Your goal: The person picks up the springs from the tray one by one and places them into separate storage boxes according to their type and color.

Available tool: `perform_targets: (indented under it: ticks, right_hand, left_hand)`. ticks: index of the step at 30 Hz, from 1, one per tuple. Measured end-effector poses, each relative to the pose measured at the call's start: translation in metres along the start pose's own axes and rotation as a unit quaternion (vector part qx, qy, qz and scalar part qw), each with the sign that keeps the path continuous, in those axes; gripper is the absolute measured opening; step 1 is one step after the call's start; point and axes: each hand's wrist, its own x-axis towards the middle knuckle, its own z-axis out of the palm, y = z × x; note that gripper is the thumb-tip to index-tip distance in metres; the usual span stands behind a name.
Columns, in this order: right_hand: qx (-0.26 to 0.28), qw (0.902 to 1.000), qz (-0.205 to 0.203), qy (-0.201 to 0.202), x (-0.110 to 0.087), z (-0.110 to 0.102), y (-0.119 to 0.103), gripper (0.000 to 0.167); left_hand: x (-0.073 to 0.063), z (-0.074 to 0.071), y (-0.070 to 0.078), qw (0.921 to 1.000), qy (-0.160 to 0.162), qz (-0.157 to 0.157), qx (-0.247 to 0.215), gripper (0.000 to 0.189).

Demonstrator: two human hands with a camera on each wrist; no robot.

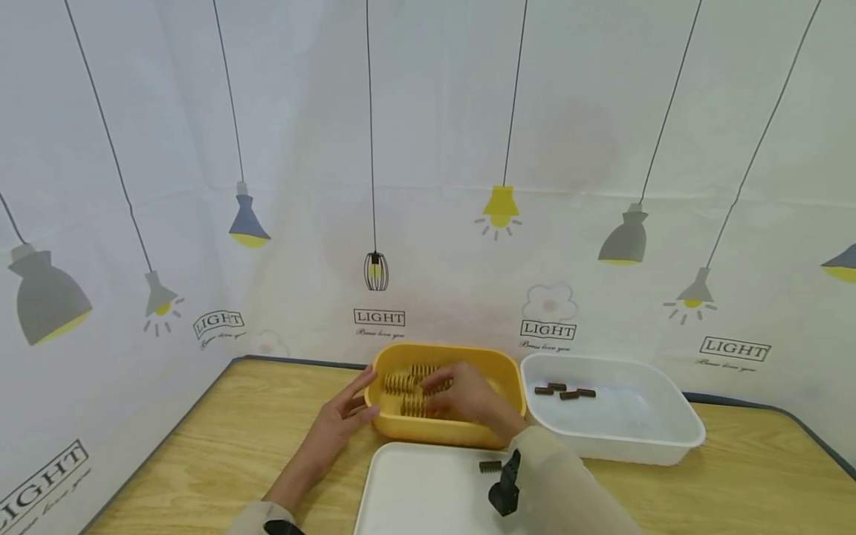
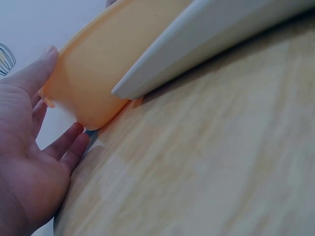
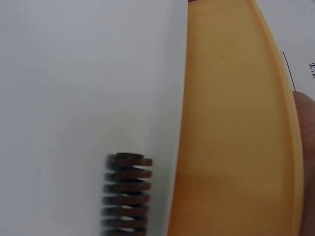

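In the head view, the yellow bin (image 1: 444,429) holds several gold-coloured coil springs (image 1: 400,383). My left hand (image 1: 337,420) rests against its left end, thumb and fingers spread along the outside. The left wrist view shows that thumb (image 2: 44,64) at the bin's rim. My right hand (image 1: 471,394) reaches inside over the springs with bent fingers; whether they pinch one is hidden. Below that arm, a dark brown coil spring (image 3: 127,196) lies on the white tray (image 1: 421,490), partly cut off in the right wrist view.
A white bin (image 1: 642,446) with several dark brown springs (image 1: 568,395) stands right of the yellow one. The wooden table (image 1: 267,394) meets a lamp-printed backdrop (image 1: 441,260) behind and at the left. The tray lies close in front of the yellow bin.
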Motion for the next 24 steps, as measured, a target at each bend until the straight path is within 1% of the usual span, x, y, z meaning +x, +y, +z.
perform_targets:
  ticks: [3, 6, 8, 11, 16, 19, 24]
  right_hand:
    - [0.033, 0.9994, -0.007, -0.006, -0.004, -0.004, -0.004, 0.024]
    - [0.049, 0.9982, -0.032, -0.009, -0.009, -0.010, -0.011, 0.025]
    - [0.049, 0.9975, -0.050, -0.011, -0.015, -0.015, -0.016, 0.025]
    - [0.027, 0.9970, -0.072, -0.007, -0.024, -0.024, -0.023, 0.025]
    - [-0.002, 0.9955, -0.095, -0.003, -0.040, -0.037, -0.023, 0.024]
    - [-0.003, 0.9950, -0.099, -0.006, -0.050, -0.043, -0.018, 0.024]
    - [0.027, 0.9953, -0.091, -0.015, -0.075, -0.052, -0.013, 0.021]
  left_hand:
    - [0.000, 0.000, 0.000, 1.0000, 0.001, -0.002, -0.003, 0.055]
    - [0.000, 0.001, 0.000, 1.0000, 0.001, 0.000, -0.002, 0.055]
    - [0.000, 0.000, 0.000, 1.0000, 0.000, 0.001, -0.001, 0.055]
    - [0.000, 0.000, 0.000, 1.0000, 0.000, 0.002, 0.000, 0.055]
    - [0.001, -0.002, -0.002, 0.9999, -0.003, 0.008, 0.007, 0.054]
    - [0.001, -0.003, -0.003, 0.9999, -0.003, 0.009, 0.009, 0.054]
    - [0.001, -0.001, -0.003, 1.0000, -0.001, -0.002, 0.007, 0.054]
